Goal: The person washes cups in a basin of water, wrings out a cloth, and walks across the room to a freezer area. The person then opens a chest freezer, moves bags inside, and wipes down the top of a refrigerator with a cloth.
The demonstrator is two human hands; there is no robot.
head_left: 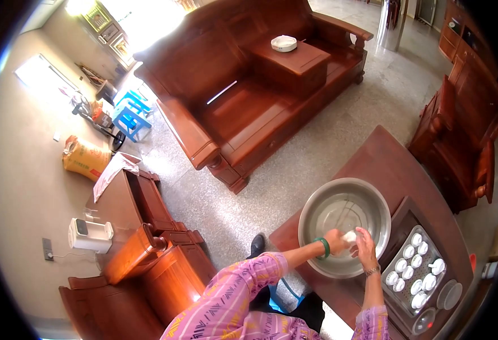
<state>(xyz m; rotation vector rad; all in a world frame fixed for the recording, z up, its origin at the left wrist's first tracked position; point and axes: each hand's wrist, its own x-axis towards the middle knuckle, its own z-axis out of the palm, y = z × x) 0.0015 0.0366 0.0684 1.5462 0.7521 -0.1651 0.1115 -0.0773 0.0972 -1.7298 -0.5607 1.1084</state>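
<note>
Over a wide metal basin (307, 212) with water in it, my two hands meet around a small white teacup (349, 237). My left hand (334, 241), with a green bangle at its wrist, is closed on the cup. Curved fingers of my right hand (364, 245) press against its other side; a watch sits on that wrist. The cup's shape is partly hidden by my fingers. Beside the basin, a tea tray (406, 218) carries a grey perforated rack (433, 238) with several white cups (416, 260) and a white piece with a handle (437, 266).
The basin and tray stand on a dark wooden table (376, 161). Round glass lids or dishes (449, 295) lie at the tray's near end. A wooden sofa (249, 107) is across the floor, an armchair (458, 130) at right, blue stools (131, 119) at far left.
</note>
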